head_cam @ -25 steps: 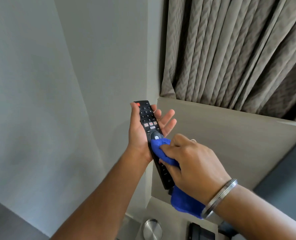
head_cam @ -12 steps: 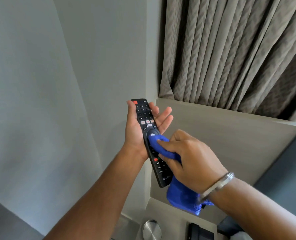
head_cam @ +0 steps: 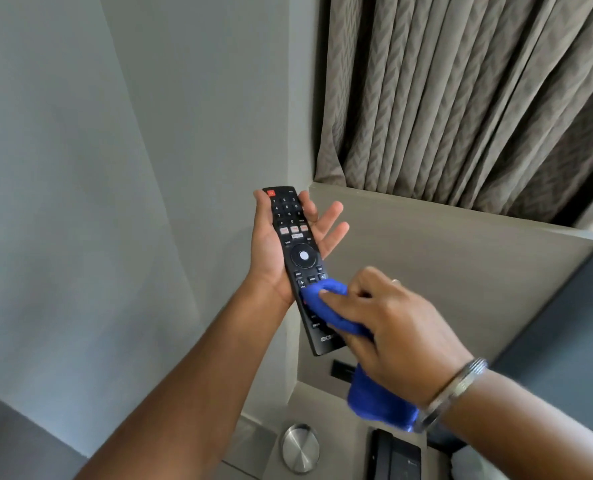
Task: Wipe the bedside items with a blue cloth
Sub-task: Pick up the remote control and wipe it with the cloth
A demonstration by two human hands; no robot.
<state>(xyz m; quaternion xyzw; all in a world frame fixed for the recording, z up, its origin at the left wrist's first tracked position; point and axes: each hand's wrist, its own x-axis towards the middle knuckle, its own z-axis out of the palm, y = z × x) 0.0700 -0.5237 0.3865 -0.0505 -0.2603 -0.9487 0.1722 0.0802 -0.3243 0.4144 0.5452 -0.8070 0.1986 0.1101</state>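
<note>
A long black remote control (head_cam: 297, 247) with a red power button lies face up in my left hand (head_cam: 269, 251), cradled in the palm with the fingers spread behind it. My right hand (head_cam: 392, 327) grips a blue cloth (head_cam: 326, 306) and presses a bunched part of it onto the remote's lower buttons. The rest of the cloth hangs below my right wrist, which wears a metal bangle. The cloth and my fingers hide part of the remote's lower half.
Below my hands is a bedside surface (head_cam: 260, 445) with a round brushed-metal disc (head_cam: 300, 446) and a black device (head_cam: 395, 457). A beige headboard panel (head_cam: 444, 265) rises behind, grey-brown curtains (head_cam: 461, 98) above it. A plain grey wall fills the left.
My right hand has slid the blue cloth down the remote from the round centre button to the lower buttons, uncovering the centre button. My left hand has kept the remote nearly still.
</note>
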